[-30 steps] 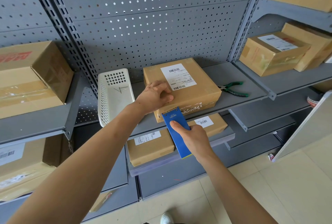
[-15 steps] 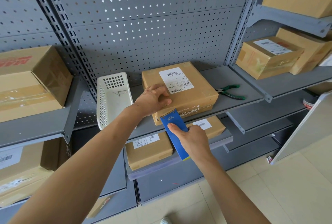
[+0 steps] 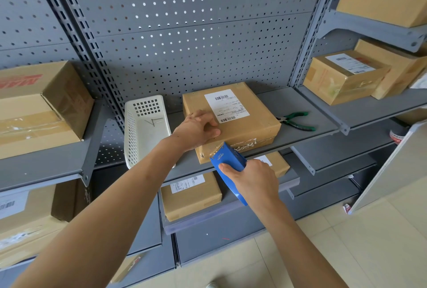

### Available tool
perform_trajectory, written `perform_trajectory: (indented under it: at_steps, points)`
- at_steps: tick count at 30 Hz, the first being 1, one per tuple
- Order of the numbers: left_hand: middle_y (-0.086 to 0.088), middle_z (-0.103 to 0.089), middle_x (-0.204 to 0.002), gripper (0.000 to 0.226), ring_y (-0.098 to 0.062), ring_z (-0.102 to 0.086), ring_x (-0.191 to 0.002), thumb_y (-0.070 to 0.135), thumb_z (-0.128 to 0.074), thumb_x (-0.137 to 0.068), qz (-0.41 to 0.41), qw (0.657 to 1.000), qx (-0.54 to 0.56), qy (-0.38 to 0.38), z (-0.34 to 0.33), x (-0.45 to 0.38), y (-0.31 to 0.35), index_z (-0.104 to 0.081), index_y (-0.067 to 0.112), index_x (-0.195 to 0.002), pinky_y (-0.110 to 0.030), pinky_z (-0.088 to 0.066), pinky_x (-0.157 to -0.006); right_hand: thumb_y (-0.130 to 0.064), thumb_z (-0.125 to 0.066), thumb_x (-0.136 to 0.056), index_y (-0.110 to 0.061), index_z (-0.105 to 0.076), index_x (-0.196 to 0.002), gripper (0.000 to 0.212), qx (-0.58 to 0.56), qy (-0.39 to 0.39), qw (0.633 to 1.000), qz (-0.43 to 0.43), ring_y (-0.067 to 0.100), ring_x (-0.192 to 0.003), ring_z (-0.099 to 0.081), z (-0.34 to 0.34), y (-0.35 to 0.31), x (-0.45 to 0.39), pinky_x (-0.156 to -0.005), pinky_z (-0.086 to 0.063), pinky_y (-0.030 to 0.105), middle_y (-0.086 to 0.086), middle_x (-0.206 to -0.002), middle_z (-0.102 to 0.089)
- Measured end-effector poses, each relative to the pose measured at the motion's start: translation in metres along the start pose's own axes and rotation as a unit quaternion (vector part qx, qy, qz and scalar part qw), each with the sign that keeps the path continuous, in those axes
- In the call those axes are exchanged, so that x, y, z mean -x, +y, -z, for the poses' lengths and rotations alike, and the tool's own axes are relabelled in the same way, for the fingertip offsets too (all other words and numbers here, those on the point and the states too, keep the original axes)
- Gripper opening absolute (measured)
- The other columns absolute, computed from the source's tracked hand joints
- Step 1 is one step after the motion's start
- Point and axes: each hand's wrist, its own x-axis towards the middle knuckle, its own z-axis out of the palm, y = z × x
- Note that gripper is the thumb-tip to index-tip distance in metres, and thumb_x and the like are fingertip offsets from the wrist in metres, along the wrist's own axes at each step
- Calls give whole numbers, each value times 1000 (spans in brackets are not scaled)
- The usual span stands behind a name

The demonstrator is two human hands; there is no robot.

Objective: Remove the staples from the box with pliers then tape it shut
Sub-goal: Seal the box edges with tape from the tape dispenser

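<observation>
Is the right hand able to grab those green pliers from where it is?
Probably not right away. The right hand grips the blue tape dispenser at the box's front edge. The pliers lie uncovered on the shelf beside the box.

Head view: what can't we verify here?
- Box front seam: covered by the blue tape dispenser and left hand; staples unverifiable.
- Tape roll: hidden behind the right hand.
- Label text: too small.
- Pliers jaws: partly behind the box.
</observation>
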Motion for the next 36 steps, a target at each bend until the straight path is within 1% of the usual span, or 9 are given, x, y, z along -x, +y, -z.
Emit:
perform_trajectory:
  at_steps: [5, 11, 13, 19, 21, 28, 31, 34, 36]
  points:
    - [4, -45, -140, 25, -22, -36, -135, 44, -65, -93, 5, 1000, 5, 7, 0, 0, 0, -62, 30, -113, -34, -31, -111, -78, -62, -82, -14, -60, -72, 64, 14, 1, 1000, 5, 22, -71, -64, 6, -2, 1, -60, -47, 32, -3, -69, -60]
    - [6, -46, -135, 23, -20, -37, -131, 45, -65, -92, 8, 1000, 5, 6, 0, -2, 0, -62, 32, -111, -31, -31, -106, -74, -65, -82, -18, -47, -65, 62, 18, -11, 1000, -10, 21, -71, -61, 8, 5, 5, -59, -42, 31, -5, -67, -55]
    - [5, -46, -135, 22, -21, -38, -131, 45, -65, -92, 7, 1000, 4, 7, 0, -3, -1, -62, 33, -110, -33, -32, -108, -76, -65, -81, -19, -47, -65, 61, 14, -13, 1000, -21, 21, -70, -61, 9, 10, 8, -59, -45, 32, -5, -68, -56]
    - [5, -47, -136, 20, -22, -38, -132, 45, -64, -93, 6, 1000, 1, 12, -1, -2, -1, -62, 34, -110, -38, -34, -111, -78, -63, -81, -19, -52, -66, 62, 4, -14, 999, -36, 20, -66, -60, 13, 13, 6, -57, -45, 32, -5, -67, -57]
    - [5, -47, -136, 19, -22, -38, -132, 43, -63, -94, 3, 1000, 1, 13, 0, -2, -1, -62, 33, -110, -39, -34, -112, -78, -62, -81, -19, -53, -65, 62, 1, -14, 999, -38, 18, -63, -57, 14, 13, 6, -54, -41, 31, -5, -66, -56]
    - [3, -47, -137, 15, -23, -37, -133, 33, -58, -98, 6, 1000, 1, 15, 0, -4, 0, -64, 30, -112, -34, -29, -110, -74, -67, -83, -17, -48, -61, 63, -27, -4, 999, -34, 13, -55, -49, 32, 4, 5, -51, -34, 29, -6, -58, -49]
    - [1, -49, -133, 17, -24, -39, -131, 28, -57, -99, 4, 1000, 0, 14, -1, -5, -2, -64, 31, -114, -33, -30, -109, -75, -67, -80, -16, -44, -55, 68, -34, 16, 999, -27, 14, -52, -46, 42, 3, 4, -50, -33, 30, -6, -54, -46]
    - [2, -49, -132, 17, -23, -40, -130, 28, -56, -99, 8, 1000, -9, 13, 0, -6, -2, -64, 30, -114, -33, -32, -109, -75, -67, -80, -14, -45, -57, 68, -29, 23, 999, -28, 16, -51, -47, 52, 0, 4, -49, -32, 30, -4, -56, -47]
    - [2, -49, -131, 16, -23, -40, -129, 28, -55, -99, 12, 1000, -16, 12, 1, -7, 1, -63, 29, -113, -36, -36, -109, -74, -68, -81, -15, -45, -59, 67, -33, 20, 999, -27, 16, -51, -45, 59, 0, 2, -48, -30, 29, -3, -56, -47]
